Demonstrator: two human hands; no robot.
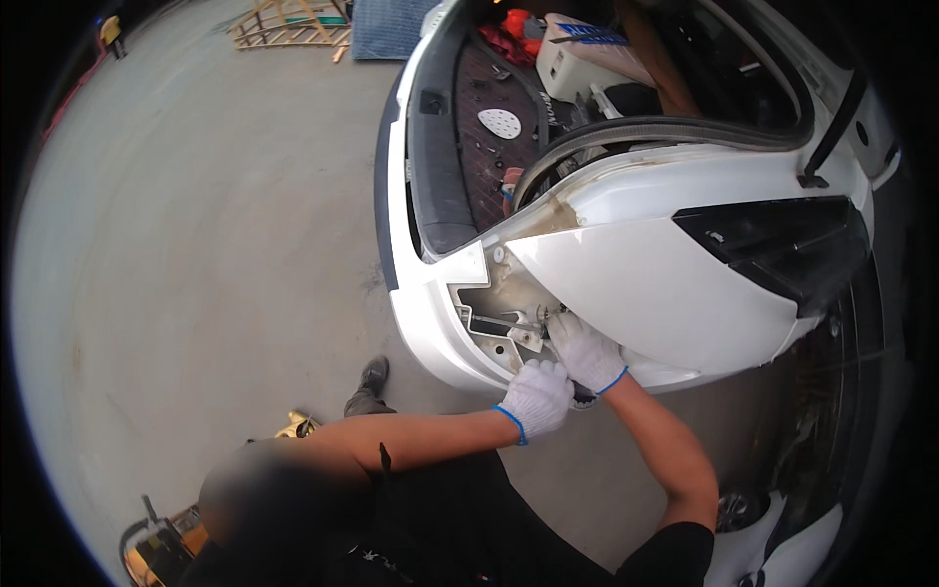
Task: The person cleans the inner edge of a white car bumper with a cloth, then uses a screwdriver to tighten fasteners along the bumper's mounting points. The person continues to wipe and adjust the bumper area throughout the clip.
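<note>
Both my hands wear white knit gloves with blue cuffs at the rear corner of a white car [440, 352], where an opening exposes bare metal, a bracket [523, 333] and a thin metal rod [494, 322]. My right hand [585, 352] reaches into this opening beside the white panel [626, 284], its fingertips curled at the fittings by the rod's end; what they hold is hidden. My left hand [536, 399] is closed just below and left of it on the body's edge; whatever it grips is hidden. A dark object [584, 399] shows under my hands.
The open boot [499, 186] holds a white box [567, 68] and loose items. Wooden frames [279, 29] lie at top left, and a person in yellow [112, 37] stands far off. A yellow machine [161, 548] is at bottom left; removed white panels [802, 548] are at bottom right.
</note>
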